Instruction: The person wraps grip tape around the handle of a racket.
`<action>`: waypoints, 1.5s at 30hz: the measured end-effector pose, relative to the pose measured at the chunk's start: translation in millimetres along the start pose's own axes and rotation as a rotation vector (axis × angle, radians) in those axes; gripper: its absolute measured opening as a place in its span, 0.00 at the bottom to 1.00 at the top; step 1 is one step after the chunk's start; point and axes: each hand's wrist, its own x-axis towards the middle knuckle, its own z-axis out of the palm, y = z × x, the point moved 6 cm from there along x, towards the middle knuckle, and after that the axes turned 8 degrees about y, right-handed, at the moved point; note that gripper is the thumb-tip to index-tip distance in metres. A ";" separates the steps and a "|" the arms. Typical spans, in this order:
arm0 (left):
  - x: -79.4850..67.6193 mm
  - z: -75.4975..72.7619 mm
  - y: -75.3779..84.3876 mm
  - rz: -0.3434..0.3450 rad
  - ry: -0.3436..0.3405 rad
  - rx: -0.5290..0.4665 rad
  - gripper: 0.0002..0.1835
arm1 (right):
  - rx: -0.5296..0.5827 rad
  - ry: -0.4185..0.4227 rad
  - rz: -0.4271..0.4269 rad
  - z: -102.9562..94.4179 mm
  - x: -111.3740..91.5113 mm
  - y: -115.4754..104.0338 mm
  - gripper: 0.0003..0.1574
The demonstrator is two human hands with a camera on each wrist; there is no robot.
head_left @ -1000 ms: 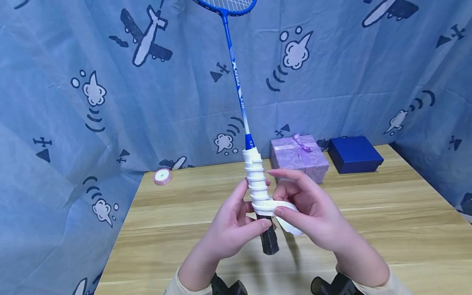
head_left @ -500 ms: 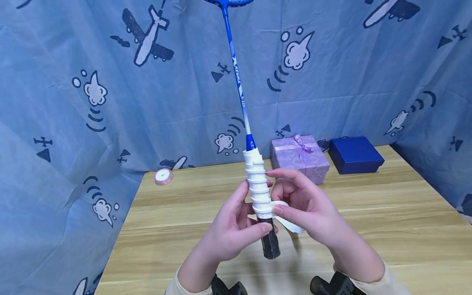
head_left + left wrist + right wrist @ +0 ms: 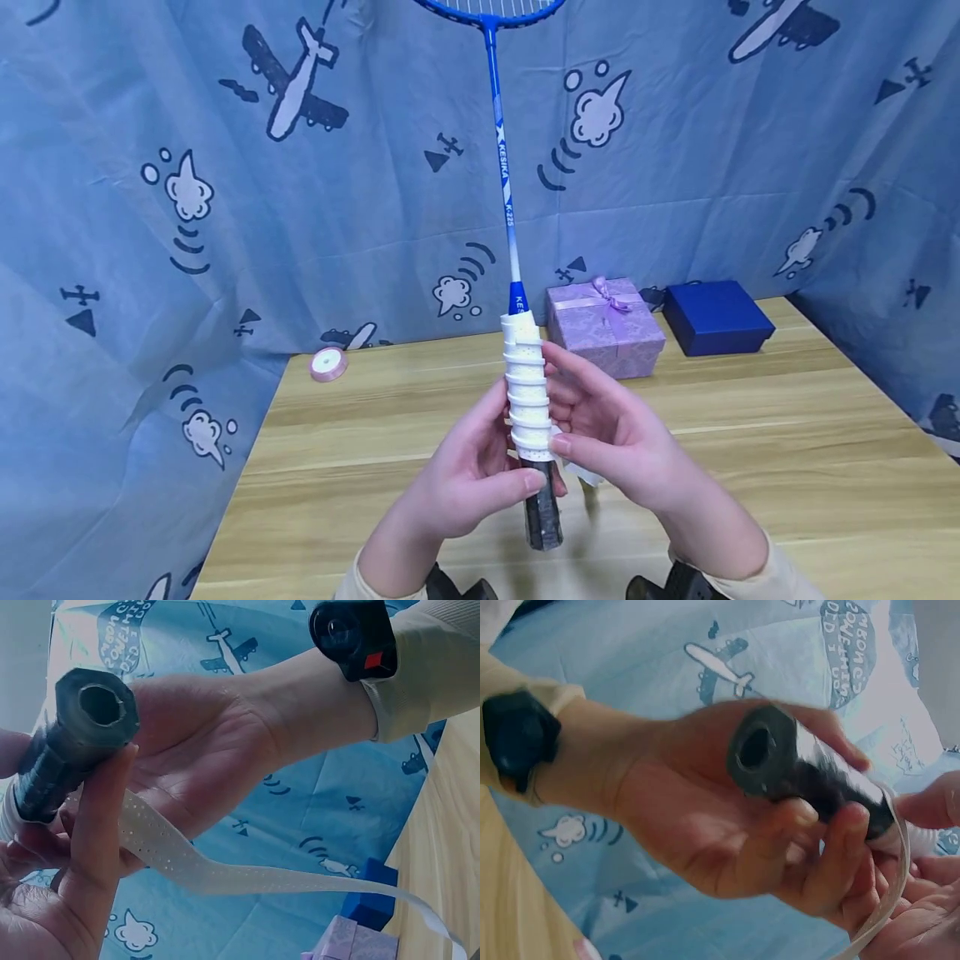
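A blue badminton racket [image 3: 504, 158] stands nearly upright, head up, its frame cut off by the top of the head view. White perforated grip tape [image 3: 528, 392] winds in overlapping turns round the upper handle; the black lower handle [image 3: 543, 517] is bare. My left hand [image 3: 468, 479] holds the handle from the left, thumb across the black part. On the other side my right hand [image 3: 618, 433] pinches the tape against the handle at the lowest turn. In the left wrist view the loose tape [image 3: 255, 877] trails away in a long strip.
A lilac gift box [image 3: 606, 329] with a ribbon bow and a dark blue box [image 3: 717, 318] stand at the back of the wooden table [image 3: 360, 467]. A pink ribbon spool [image 3: 328, 364] lies at the back left. A patterned blue curtain [image 3: 375, 208] hangs behind.
The racket has shifted slightly right and down and stands straighter. The tape section between the right hand and handle has shortened, and the right fingers have come in against the handle.
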 end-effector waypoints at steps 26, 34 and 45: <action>-0.3 3.4 4.6 -0.093 0.173 -0.038 0.46 | -0.038 0.041 -0.019 1.2 3.9 0.1 0.55; -2.8 3.3 2.2 -0.131 0.228 0.058 0.46 | -0.011 0.025 -0.067 5.1 4.7 -1.2 0.56; -8.0 -4.7 4.8 -0.241 0.335 0.360 0.43 | -0.115 0.098 -0.082 1.2 5.4 0.6 0.55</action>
